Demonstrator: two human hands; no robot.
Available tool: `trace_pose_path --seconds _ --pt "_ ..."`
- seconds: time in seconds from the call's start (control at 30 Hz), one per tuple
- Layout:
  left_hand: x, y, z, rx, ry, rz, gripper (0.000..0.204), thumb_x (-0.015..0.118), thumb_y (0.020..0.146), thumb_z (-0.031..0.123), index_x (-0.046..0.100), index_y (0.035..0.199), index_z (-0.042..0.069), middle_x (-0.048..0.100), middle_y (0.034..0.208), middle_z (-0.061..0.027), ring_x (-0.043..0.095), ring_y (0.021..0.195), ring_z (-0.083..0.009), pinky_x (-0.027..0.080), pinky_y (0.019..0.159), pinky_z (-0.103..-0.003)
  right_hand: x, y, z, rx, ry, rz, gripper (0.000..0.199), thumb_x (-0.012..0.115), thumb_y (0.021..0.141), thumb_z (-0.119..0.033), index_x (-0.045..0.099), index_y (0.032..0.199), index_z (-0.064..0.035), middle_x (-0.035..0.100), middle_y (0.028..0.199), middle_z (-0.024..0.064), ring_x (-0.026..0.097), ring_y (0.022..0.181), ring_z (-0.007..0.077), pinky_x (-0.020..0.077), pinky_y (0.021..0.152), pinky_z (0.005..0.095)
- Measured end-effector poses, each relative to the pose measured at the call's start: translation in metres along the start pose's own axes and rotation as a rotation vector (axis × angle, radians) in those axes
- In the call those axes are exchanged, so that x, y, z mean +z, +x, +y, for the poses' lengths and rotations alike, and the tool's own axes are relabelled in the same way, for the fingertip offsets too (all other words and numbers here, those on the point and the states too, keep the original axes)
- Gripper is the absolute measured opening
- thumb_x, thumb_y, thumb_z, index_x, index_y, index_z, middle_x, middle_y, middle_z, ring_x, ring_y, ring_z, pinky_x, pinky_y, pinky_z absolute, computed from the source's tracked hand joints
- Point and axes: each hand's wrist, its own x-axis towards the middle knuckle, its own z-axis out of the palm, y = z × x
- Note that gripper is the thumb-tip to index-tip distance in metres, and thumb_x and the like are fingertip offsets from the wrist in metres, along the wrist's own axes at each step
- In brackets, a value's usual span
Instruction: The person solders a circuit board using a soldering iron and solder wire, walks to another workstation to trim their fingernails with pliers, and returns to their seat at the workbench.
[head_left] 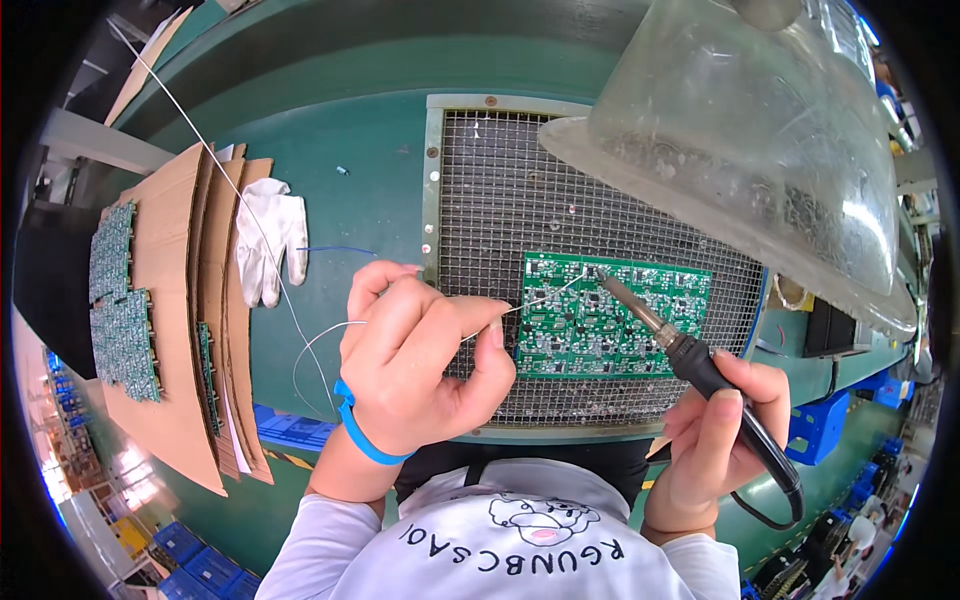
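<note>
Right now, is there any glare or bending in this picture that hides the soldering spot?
Head view: the green circuit board and soldering iron tip look sharp and evenly lit; glare sits on the clear hood at upper right; the fisheye bends the mesh grate edges, and the rim is black.

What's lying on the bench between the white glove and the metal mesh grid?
In the head view, only a short blue wire lies on the green bench between the white glove and the mesh grid.

L hand [420, 350] feeding solder wire [540, 297], R hand [720, 440] w/ soldering iron [660, 335], green PCB [610, 315]
</note>
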Motion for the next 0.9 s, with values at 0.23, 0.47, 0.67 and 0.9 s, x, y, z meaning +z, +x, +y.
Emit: trace_pose_path --seconds 0.23,0.47,0.67,0.9 --pt "0.002 -0.001 0.000 -0.009 -0.041 0.036 0.017 0.063 0.060 0.001 0.069 0.075 0.008 0.041 0.053 0.0036 0.038 0.049 -0.0119 0.044 0.076 -0.037 0.003 0.002 -0.004 0.018 -0.012 -0.011 0.028 0.055 0.093 -0.023 0.054 0.097 0.0045 0.052 0.059 0.0044 0.044 0.043 0.0063 0.0293 0.042 0.0170" --pt "-0.002 -0.001 -0.001 0.000 -0.024 0.018 0.017 0.065 0.059 0.001 0.068 0.075 0.008 0.051 0.058 0.0022 0.046 0.052 -0.0140 0.044 0.074 -0.036 0.000 0.004 -0.007 0.016 -0.040 -0.029 0.028 0.054 0.093 -0.023 0.055 0.096 0.0047 0.051 0.059 0.0034 0.043 0.043 0.0061 0.0282 0.041 0.0173" --pt "-0.003 -0.001 -0.002 -0.006 -0.003 0.020 0.016 0.065 0.059 0.002 0.067 0.073 0.009 0.057 0.061 0.0016 0.049 0.053 -0.0150 0.045 0.074 -0.036 -0.014 0.006 -0.001 -0.084 -0.017 0.060 0.027 0.053 0.095 -0.022 0.055 0.098 0.0046 0.052 0.061 0.0041 0.040 0.043 0.0050 0.0263 0.041 0.0172" --pt "-0.005 -0.002 -0.002 -0.030 0.012 0.022 0.014 0.064 0.060 0.003 0.067 0.072 0.009 0.058 0.062 0.0019 0.049 0.053 -0.0149 0.045 0.074 -0.035 -0.061 0.013 0.053 -0.142 -0.053 0.567 0.021 0.051 0.095 -0.013 0.057 0.108 0.0028 0.056 0.068 0.0046 0.040 0.045 0.0042 0.0292 0.041 0.0180"
